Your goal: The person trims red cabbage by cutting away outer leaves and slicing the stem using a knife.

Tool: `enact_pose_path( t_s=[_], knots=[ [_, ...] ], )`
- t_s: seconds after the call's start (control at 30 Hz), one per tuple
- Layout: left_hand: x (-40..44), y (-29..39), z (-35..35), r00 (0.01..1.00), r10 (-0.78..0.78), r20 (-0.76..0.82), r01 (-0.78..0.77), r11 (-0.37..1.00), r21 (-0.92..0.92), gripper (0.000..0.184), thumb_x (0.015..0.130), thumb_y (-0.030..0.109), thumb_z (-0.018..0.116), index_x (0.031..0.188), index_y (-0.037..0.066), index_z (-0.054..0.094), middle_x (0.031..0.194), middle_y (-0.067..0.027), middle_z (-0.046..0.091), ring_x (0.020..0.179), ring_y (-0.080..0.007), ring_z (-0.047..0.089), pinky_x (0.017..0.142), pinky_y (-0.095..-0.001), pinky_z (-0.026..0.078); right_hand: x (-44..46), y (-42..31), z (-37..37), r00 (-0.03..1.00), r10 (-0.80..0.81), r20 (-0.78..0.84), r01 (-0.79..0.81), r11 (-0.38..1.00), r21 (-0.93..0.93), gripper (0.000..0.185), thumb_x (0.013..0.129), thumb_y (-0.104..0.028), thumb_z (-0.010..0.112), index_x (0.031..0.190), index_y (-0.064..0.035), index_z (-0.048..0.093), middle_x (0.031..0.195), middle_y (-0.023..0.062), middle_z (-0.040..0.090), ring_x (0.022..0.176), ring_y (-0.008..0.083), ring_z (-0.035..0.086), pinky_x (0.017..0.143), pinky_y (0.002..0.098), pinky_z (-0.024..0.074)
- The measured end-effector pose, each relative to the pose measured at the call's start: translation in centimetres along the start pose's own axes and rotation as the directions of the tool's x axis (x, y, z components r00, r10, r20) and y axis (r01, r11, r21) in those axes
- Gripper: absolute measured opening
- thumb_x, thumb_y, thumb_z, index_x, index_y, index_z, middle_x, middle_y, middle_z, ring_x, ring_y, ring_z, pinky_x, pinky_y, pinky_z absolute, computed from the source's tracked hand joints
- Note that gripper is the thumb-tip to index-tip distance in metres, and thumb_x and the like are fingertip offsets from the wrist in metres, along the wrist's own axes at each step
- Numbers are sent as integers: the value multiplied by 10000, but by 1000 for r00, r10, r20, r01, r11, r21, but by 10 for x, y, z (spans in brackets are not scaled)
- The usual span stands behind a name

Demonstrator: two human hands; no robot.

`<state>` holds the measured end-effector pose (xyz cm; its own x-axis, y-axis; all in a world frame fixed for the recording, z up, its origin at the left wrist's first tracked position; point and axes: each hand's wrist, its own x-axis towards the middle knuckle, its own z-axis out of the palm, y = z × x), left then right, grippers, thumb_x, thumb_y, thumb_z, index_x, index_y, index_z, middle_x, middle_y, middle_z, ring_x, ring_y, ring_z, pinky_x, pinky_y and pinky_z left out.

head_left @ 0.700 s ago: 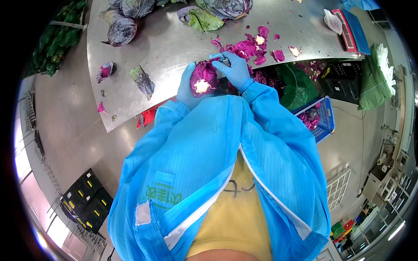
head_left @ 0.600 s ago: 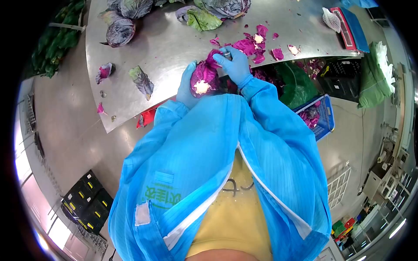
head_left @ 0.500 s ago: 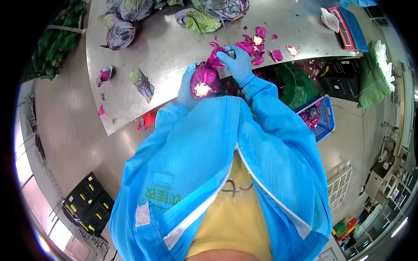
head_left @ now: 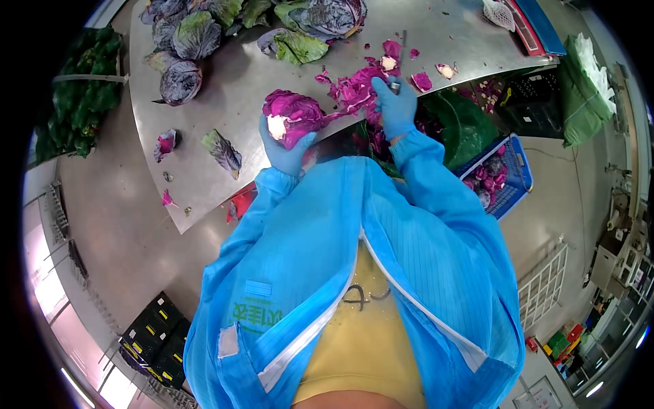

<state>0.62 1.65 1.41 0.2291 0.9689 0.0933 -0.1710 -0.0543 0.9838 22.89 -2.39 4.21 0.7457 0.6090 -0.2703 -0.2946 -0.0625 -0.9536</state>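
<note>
My left hand, in a blue glove, is wrapped round a red cabbage from below, above the table's near edge. The cabbage's pale cut stem end faces left, and a torn purple leaf hangs off its right side. My right hand, also gloved, is closed on a knife whose thin blade points away from me. Loose purple leaves lie between and beyond the hands. One leaf piece with a white stem sits just past the right hand.
Several untrimmed cabbages are at the far left of the metal table. Loose leaves lie nearer. Below the right edge are a green bag, a blue crate holding cabbages, and a black crate.
My left hand has moved left and tilted the cabbage, its stem end now leftward. My right hand has shifted right, away from the cabbage, and the knife blade now shows.
</note>
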Motion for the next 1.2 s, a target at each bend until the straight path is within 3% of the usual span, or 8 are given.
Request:
enact_pose_path(
  t_s=[0.2,0.27,0.47,0.6,0.77,0.97,1.17,1.2],
  knots=[
    [10,-7,-9,989,-141,39,145,979,-141,825,697,191,801,1351,40,322,1255,-128,482,1143,-267,495,983,-392,413,-24,-56,-26,931,-313,-188,325,945,35,161,801,-97,722,893,-13,619,721,-13,589,602,54,496,544,196,407],
    [9,17,1,902,-379,204,426,710,-561,737,739,184,762,1334,46,350,1243,-127,504,1138,-299,511,981,-448,421,-7,-41,-44,904,-381,-193,390,921,9,244,782,-139,746,958,-11,635,782,-7,600,671,53,504,597,202,423],
    [11,19,18,882,-277,381,448,742,-498,720,740,169,757,1326,46,357,1244,-132,506,1158,-303,507,961,-459,460,-39,-29,-21,828,-264,495,366,923,-121,848,662,-267,816,1375,-87,395,1372,97,440,1294,233,377,1066,349,303],
    [11,14,26,937,-189,295,274,919,-284,801,697,110,788,1341,41,317,1255,-135,478,1137,-270,514,953,-430,465,-46,-6,-1,756,-240,609,350,935,-66,1039,599,-336,843,1441,-122,274,1340,133,473,1244,220,449,1056,325,322],
    [10,31,38,988,-53,146,66,994,-88,916,657,91,818,1378,39,256,1277,-137,445,1128,-252,508,967,-385,443,-59,-32,-12,881,-75,468,371,722,-584,440,658,-340,731,951,-25,635,823,132,632,728,211,610,660,344,483],
    [20,25,24,991,-11,130,-11,986,164,874,720,119,779,1402,45,238,1307,-139,416,1158,-257,488,966,-374,447,-47,-42,-49,865,-110,490,380,782,-495,457,667,-315,741,1003,-23,638,852,119,643,753,221,620,697,327,494],
    [15,31,24,721,-471,508,684,369,-629,712,893,482,492,1422,85,227,1449,-163,288,1325,-373,301,1065,-587,288,-31,-22,-70,889,-257,380,457,569,-684,483,739,-352,749,1092,-44,627,986,96,654,757,166,608,693,294,504],
    [14,36,29,717,-472,513,689,369,-624,712,893,482,492,1422,85,227,1449,-163,288,1325,-373,301,1065,-587,288,-34,-17,-62,946,-29,324,171,892,-419,474,778,-376,711,1106,-45,622,965,84,648,694,136,578,630,271,482]
  ],
)
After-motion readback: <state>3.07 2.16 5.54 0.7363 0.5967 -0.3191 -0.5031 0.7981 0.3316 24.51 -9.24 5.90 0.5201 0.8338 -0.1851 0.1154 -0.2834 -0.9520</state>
